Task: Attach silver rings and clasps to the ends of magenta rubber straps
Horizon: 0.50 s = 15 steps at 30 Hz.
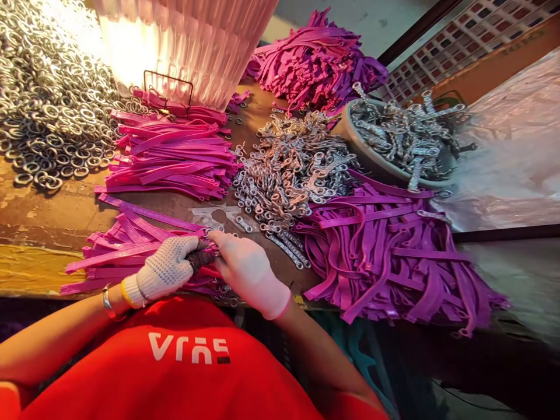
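Note:
My left hand (168,268) wears a white dotted glove, its thumb and finger ends covered in something dark. Its fingers are closed on a purple strap (213,249), of which only a short bit shows. Against those fingertips is my right hand (247,268), in a plain white glove with a pink cuff. Its fingers are pinched together, and what they hold is hidden. Under and beside the left hand lies a loose bunch of purple straps (114,251). A few small metal parts show below the hands at the table edge.
Metal rings (56,99) are heaped at left, near a bright lamp behind a ribbed plastic sheet (188,46). Stacked pink straps (175,154), silver links (293,169), a grey bowl (350,131) of metal pieces and a purple strap pile (376,251) surround the hands. More straps (315,64) lie behind.

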Tool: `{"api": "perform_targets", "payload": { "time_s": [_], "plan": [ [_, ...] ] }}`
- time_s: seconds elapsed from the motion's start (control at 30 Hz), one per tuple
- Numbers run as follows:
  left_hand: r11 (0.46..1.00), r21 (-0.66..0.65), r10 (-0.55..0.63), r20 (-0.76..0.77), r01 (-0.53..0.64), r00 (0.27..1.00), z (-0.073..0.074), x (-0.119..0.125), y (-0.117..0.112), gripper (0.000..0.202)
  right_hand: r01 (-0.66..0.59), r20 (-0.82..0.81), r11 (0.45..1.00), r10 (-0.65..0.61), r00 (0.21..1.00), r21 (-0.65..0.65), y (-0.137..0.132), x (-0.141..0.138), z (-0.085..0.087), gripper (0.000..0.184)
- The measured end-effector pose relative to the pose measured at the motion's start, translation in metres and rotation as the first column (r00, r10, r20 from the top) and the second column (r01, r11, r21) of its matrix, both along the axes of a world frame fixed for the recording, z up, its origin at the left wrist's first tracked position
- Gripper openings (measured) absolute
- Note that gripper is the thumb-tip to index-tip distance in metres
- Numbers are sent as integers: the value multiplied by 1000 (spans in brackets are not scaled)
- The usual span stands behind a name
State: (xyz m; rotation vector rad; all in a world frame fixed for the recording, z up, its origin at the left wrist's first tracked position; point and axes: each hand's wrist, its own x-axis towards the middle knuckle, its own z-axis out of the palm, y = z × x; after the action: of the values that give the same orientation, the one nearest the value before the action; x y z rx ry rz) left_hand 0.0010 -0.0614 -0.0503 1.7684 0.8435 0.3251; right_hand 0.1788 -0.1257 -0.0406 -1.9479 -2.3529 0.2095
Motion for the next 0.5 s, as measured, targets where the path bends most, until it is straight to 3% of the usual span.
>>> {"api": "perform_targets", "payload": {
  "time_s": [0.17, 0.3, 0.4, 0.47, 0.5],
  "plan": [
    [998, 54, 19, -27, -17, 999, -2, -6, -3, 28, -41, 141, 999, 41, 989, -3, 0, -1, -4, 26],
    [996, 78, -37, -67, 42, 997, -4, -8, 1, 24, -145, 208, 980, 171, 963, -134, 3, -3, 5, 32],
    [969, 128, -188, -161, 210, 969, 0, -12, 8, 22, -171, 177, 942, 229, 957, -290, 6, -3, 21, 34],
    [919, 210, -293, -201, 333, 935, 6, -20, 18, 25, -217, 67, 890, 264, 962, -401, 8, 0, 30, 33],
    [905, 264, -288, -196, 333, 937, 10, -27, 26, 25, -237, -6, 867, 261, 965, -439, 8, 2, 32, 32]
  ]
}}
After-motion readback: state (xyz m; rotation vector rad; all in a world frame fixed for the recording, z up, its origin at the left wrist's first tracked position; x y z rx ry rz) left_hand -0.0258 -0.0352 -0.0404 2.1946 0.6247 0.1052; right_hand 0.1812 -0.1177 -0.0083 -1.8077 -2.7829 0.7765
